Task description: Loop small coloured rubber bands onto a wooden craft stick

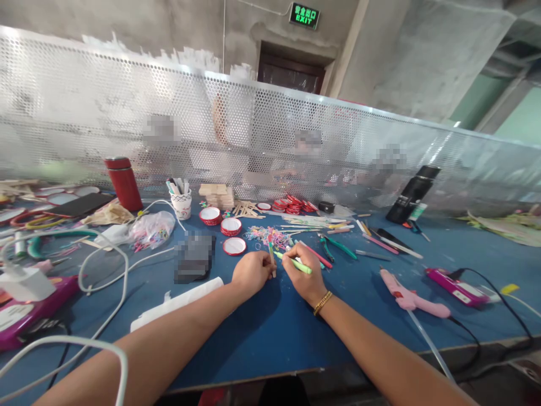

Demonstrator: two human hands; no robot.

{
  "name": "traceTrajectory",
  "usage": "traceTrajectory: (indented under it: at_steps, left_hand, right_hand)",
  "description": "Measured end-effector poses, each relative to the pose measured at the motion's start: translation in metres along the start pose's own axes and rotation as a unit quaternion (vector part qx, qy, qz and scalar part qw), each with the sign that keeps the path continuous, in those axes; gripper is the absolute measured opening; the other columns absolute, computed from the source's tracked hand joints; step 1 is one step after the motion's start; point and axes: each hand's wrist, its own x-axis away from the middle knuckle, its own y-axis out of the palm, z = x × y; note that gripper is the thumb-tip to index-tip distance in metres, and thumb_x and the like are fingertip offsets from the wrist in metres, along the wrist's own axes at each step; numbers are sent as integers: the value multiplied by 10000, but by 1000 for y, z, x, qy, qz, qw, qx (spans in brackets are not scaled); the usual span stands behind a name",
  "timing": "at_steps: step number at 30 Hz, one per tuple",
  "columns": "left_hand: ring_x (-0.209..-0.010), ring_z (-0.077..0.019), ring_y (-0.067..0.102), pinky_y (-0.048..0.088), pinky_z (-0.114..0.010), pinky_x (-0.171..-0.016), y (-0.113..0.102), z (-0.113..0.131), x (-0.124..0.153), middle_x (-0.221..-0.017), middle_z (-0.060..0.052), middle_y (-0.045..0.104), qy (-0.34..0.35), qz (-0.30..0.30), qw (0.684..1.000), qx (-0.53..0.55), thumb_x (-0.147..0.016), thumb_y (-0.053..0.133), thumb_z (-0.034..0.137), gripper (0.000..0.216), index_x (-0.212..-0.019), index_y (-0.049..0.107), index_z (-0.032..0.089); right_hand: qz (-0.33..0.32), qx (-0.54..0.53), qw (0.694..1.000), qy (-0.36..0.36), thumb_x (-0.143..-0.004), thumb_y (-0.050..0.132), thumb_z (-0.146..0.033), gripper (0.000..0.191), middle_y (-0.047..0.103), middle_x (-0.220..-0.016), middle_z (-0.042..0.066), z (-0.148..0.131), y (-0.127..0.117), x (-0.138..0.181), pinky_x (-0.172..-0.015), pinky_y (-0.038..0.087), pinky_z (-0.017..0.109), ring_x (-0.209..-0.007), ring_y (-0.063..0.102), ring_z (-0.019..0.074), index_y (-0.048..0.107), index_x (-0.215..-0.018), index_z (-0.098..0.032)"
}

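My left hand [252, 274] is closed around the lower part of a wooden craft stick [271, 256], which stands roughly upright with red and green colour near its top. In my right hand [305, 273] is a light green marker [298, 264], gripped like a pen, its tip pointing left at the stick. Whether the tip touches the stick I cannot tell. Just beyond both hands lies a pile of small colourful rubber bands [270, 237]. A red pen [316, 255] lies behind my right hand.
Red bottle caps [234, 246] and stacked wooden sticks [218, 195] stand further back. Pliers [340, 246] lie right of the rubber bands. A phone [195, 258] and white cable [125, 265] are at left. A pink glue gun [412, 297] and black bottle [413, 194] are at right.
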Motion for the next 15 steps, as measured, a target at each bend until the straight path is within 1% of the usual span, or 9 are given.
traceTrajectory:
  at_steps: [8,15]
  left_hand:
    - [-564,-114,579,353,-219,-547,0,-1,-1,-611,13,659,9,-1,1000,6,-785,564,253,154,-669,638,185]
    - [-554,-115,577,357,-223,-544,1,-2,-1,-611,11,665,4,-4,1000,7,-781,566,249,147,-682,656,189]
  right_hand:
    - [-11,10,1000,3,-800,559,-212,137,554,-652,-13,1,1,0,-624,392,266,-641,520,146,529,-667,-203]
    - [3,10,1000,12,-793,551,-199,150,539,-632,-21,4,1,-2,-603,384,264,-606,504,137,515,-648,-206]
